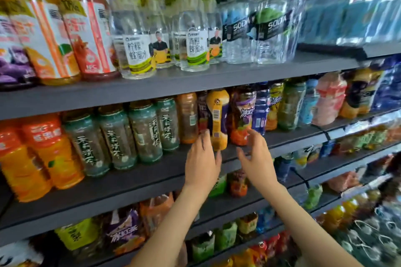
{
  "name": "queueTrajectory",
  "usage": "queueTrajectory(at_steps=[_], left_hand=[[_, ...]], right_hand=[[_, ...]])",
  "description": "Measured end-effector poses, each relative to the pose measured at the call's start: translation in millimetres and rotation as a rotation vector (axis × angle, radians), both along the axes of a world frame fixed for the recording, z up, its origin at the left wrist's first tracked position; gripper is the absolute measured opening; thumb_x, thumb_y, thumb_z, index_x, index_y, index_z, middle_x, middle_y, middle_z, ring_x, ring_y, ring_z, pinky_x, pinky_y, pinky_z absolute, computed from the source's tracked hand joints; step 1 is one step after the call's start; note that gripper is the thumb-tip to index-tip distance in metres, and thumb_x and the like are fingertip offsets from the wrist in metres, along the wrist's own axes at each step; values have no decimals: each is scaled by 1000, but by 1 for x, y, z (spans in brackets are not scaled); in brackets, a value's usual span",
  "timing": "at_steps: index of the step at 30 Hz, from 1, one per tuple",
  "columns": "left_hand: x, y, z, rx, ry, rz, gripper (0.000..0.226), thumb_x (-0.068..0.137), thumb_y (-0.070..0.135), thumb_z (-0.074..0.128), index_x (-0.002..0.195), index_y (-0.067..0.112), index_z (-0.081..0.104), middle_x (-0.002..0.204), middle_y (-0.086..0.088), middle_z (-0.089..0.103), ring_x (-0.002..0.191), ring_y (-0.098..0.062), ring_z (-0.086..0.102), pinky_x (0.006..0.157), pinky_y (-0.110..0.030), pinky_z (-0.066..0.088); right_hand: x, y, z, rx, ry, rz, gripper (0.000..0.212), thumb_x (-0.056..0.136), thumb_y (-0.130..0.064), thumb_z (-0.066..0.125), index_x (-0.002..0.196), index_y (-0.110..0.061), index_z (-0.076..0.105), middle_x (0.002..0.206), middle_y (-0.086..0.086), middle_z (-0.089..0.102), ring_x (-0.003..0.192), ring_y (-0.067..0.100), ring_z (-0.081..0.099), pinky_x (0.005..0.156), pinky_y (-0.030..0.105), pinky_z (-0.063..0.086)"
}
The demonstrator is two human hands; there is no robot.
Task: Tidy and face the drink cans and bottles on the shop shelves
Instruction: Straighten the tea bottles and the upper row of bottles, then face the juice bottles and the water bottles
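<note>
Yellow bottle (218,119) stands at front of second shelf (130,182), barcode out; we judge it needs turning to face. Our left hand (202,158) lies straight-fingered along its left side, seemingly touching. Right hand (255,156) is spread, holding nothing, just beside purple-label bottle (243,115). Neighbours crowd both sides, upper shelf (173,84) caps headroom. Free room only forward over lip.

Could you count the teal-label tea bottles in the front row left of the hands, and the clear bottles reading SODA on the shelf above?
Teal-label tea bottles: 4
SODA bottles: 2
Total: 6
</note>
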State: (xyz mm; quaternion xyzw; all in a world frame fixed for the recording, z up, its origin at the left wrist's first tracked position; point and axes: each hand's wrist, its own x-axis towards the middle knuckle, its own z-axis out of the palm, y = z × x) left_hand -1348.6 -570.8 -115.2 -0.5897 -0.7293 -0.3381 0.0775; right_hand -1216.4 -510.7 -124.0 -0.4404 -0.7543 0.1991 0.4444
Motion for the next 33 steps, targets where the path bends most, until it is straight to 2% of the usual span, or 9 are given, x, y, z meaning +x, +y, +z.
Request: queueTrajectory(at_steps=[4,7,13,17,21,24,27,30,33], left_hand=[[6,58,8,10,-153,53,78,93,39,52,149,6,9,147,-13,34,131,-26,38,101,-30,37],[10,89,11,21,-344,163,87,85,40,65,146,4,13,136,-16,46,121,-30,48,91,-33,43],[19,93,8,112,-481,231,66,79,29,72,129,0,38,123,-15,50,113,-30,53,85,-33,44],[33,47,-6,233,-539,200,61,77,26,76,122,4,42,114,-4,54,111,-19,54,82,-19,42],[44,-17,-31,255,-452,158,63,81,21,72,131,0,41,126,2,45,115,2,38,91,4,25],[39,-62,-54,155,-430,212,65,82,40,59,132,2,45,133,-2,46,120,3,36,100,-5,28],[30,-107,-55,180,-492,274,48,83,25,59,129,16,47,124,2,52,118,-7,49,94,-11,39],[12,-160,-49,205,-482,312,45,88,13,60,121,38,42,118,24,46,111,18,43,88,-1,33],[-24,-219,-52,174,-448,375,45,87,32,62,128,37,43,125,21,47,121,-1,45,101,-23,40]], right_hand=[[0,44,3,58,-18,65,53,91,-16,60,138,-8,36,127,6,47,116,19,48,89,24,41],[4,62,3,72,-10,123,50,90,-15,61,135,-10,40,118,0,49,102,14,51,83,26,46],[13,67,5,74,24,300,48,90,-18,62,133,-14,43,120,-8,49,109,11,53,86,23,45],[24,44,9,8,109,503,64,88,-26,63,141,-30,27,129,-30,35,119,-14,35,95,1,31],[23,7,7,-34,44,771,71,86,-31,64,138,-45,19,137,-34,26,129,-18,24,103,3,23],[10,-23,-1,-86,-16,932,69,83,-25,70,128,-52,26,131,-36,33,123,-19,30,99,2,26],[-15,-57,-7,-128,-51,1045,63,77,-41,70,125,-52,31,128,-32,42,120,-13,40,98,10,35],[-46,-97,-17,-153,-13,1139,54,81,-34,73,127,-37,46,127,-23,54,118,-6,49,97,20,43],[-83,-149,-29,-148,56,1164,54,77,-27,75,123,-36,49,120,-26,57,113,-7,54,92,19,47]])
